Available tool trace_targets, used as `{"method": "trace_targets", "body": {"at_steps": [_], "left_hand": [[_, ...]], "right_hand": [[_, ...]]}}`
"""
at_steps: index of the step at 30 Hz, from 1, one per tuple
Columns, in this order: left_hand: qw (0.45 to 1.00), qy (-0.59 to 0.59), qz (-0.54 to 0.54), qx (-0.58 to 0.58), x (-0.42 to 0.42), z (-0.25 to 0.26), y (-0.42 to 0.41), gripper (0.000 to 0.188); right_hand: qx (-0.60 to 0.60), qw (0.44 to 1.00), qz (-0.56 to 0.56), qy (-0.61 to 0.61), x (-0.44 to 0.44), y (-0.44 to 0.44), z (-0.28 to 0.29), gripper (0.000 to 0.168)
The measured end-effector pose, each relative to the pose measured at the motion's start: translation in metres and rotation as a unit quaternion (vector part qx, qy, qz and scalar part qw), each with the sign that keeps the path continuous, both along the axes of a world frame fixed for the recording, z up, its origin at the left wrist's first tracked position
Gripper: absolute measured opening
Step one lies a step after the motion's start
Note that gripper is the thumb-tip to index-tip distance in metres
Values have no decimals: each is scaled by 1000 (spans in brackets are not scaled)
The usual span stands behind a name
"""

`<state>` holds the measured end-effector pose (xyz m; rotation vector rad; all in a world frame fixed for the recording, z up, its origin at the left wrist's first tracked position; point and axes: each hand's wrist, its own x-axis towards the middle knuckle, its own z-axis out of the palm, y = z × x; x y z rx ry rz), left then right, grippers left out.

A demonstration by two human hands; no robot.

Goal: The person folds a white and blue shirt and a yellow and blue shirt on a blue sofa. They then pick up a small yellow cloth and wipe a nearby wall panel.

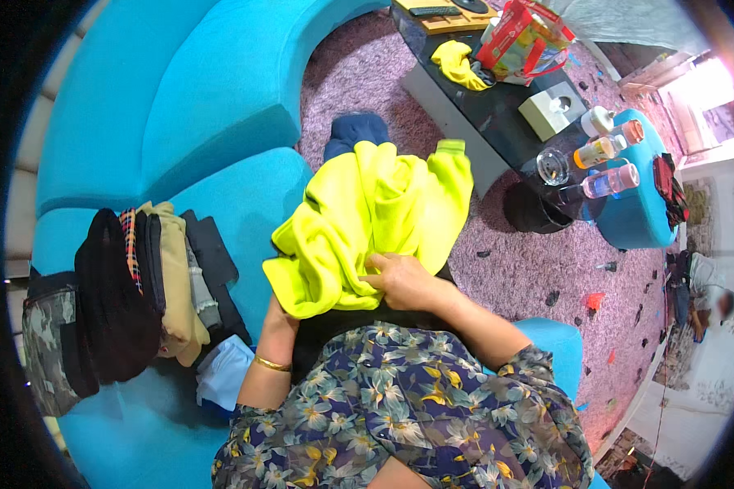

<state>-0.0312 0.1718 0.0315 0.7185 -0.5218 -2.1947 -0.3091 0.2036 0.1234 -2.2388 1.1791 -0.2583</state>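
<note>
A bright yellow-green fleece garment (348, 214) lies bunched over my lap, one sleeve stretched towards the upper right. My right hand (404, 281) pinches a fold near its lower edge with thumb and fingers. The lower left part of the cloth covers my left hand (285, 310); only the wrist side shows, so its grip is hidden. Beyond the garment, navy blue cloth (358, 131) shows at its far edge. To my left, a row of folded clothes (171, 281) rests on the blue sofa (238, 183), with a light blue folded cloth (225, 371) beside it.
A black table (495, 116) at the upper right bears a red shopping bag (526, 43), a yellow cloth (459, 64), a tissue box (553, 110) and several bottles. A black bin (535, 211) stands by it. Scraps litter the pink carpet (556, 269). Another person (712, 299) is at far right.
</note>
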Motion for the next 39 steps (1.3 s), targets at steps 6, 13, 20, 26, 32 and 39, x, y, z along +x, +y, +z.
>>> {"method": "trace_targets", "body": {"at_steps": [6,13,20,26,32,39], "left_hand": [[990,-43,112,76,-34,96,-22,59],[874,-412,-66,-250,-39,98,-40,41],[953,-282,90,-71,54,112,0,51],[502,-788,-102,-341,73,142,15,31],[613,-581,3,-536,-25,211,-57,29],[487,-607,-62,-624,-112,35,-115,53]], "right_hand": [[-34,999,-24,20,12,5,7,45],[24,999,48,3,-4,0,13,46],[101,878,-334,-327,-63,-55,17,34],[246,742,-522,-342,-74,-82,-23,30],[296,725,-519,-344,-75,-101,-38,28],[221,404,-417,-784,-78,-90,-31,27]]}}
